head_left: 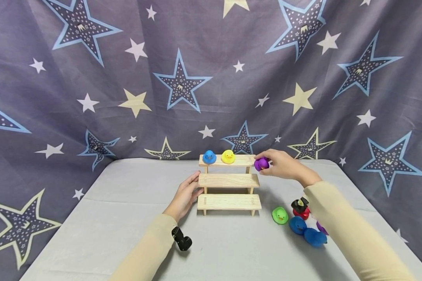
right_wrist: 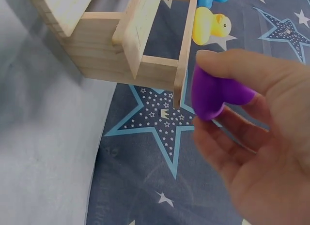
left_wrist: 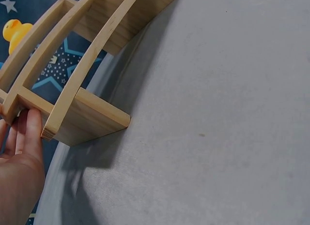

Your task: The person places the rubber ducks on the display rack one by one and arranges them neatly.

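A three-tier wooden stand [head_left: 228,180] stands on the grey cloth. My left hand [head_left: 185,195] holds its left side near the middle tier; in the left wrist view the fingers [left_wrist: 33,130] reach against the side frame, partly hidden by the wood. My right hand [head_left: 285,164] pinches a purple rubber duck [right_wrist: 208,92] between thumb and fingers, just beside the top tier's right end. On the top tier sit a blue duck [head_left: 209,157] at the left and a yellow duck [head_left: 227,157] near the middle.
Right of the stand, a green duck [head_left: 279,215], two blue ducks [head_left: 315,237], a red duck [head_left: 301,213] with a black top and a partly hidden purple duck [head_left: 322,228] lie near my right sleeve. A star-patterned curtain [head_left: 211,97] hangs behind the table.
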{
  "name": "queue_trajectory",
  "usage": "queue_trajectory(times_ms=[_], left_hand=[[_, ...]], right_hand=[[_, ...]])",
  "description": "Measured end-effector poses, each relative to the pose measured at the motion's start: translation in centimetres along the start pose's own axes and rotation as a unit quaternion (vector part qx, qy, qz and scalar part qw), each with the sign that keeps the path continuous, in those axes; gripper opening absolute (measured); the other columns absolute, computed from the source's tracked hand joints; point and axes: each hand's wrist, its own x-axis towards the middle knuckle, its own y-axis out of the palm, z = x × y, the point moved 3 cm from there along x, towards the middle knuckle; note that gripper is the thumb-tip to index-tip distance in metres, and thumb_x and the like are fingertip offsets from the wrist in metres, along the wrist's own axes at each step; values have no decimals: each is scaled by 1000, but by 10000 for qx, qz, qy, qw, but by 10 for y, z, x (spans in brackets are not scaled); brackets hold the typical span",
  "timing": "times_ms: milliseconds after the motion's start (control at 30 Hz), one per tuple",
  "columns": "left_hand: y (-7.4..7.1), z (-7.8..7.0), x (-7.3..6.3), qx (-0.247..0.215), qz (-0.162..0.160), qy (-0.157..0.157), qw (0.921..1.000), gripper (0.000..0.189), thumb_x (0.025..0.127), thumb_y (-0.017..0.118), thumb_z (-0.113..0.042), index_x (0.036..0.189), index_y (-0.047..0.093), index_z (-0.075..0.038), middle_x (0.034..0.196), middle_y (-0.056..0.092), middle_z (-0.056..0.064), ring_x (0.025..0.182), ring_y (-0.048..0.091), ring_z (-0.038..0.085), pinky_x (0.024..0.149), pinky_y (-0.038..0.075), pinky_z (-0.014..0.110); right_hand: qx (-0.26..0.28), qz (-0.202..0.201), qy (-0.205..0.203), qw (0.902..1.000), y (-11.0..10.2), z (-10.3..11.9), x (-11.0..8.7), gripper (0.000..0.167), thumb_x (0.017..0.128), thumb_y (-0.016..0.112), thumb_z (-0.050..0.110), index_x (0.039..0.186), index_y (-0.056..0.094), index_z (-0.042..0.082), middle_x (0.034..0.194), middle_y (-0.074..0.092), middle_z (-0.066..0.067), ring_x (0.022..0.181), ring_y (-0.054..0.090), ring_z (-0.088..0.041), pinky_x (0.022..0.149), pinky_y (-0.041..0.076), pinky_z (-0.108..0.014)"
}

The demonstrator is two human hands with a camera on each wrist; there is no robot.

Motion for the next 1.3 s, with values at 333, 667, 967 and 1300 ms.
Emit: queue_trajectory(times_ms=[333, 667, 967, 1300], left_hand=[[0, 1, 0, -35, -4, -4, 10000, 59, 99, 43, -3, 157, 28, -1, 158, 31, 18, 142, 37, 33, 115, 40, 39], [0, 0, 0, -29, -26, -17, 10000, 60, 99, 44, -3, 157, 29, -2, 157, 31, 17, 141, 37, 32, 114, 41, 38], [-1, 1, 2, 16, -54, -39, 10000, 60, 98, 44, -3, 156, 29, -2, 158, 31, 18, 141, 38, 32, 114, 41, 38], [0, 1, 0, 44, -79, -71, 9999, 60, 98, 44, -3, 156, 30, -3, 158, 33, 15, 141, 39, 30, 113, 42, 36]], right_hand=[[106, -9, -71, 9999, 12, 4, 24, 44, 83, 79, 12, 124, 69, 2, 115, 62, -20, 98, 60, -30, 87, 58, -45], [174, 133, -174, 9996, 19, 4, 40, 48, 84, 76, 11, 130, 67, 3, 120, 61, -20, 104, 61, -30, 90, 57, -44], [441, 342, 200, 9982, 24, 0, 51, 51, 86, 75, 11, 134, 62, 1, 126, 63, -20, 109, 62, -32, 96, 55, -46], [732, 401, 405, 9957, 27, -4, 55, 57, 86, 76, 15, 139, 58, 5, 122, 66, -17, 107, 63, -29, 95, 53, -45]])
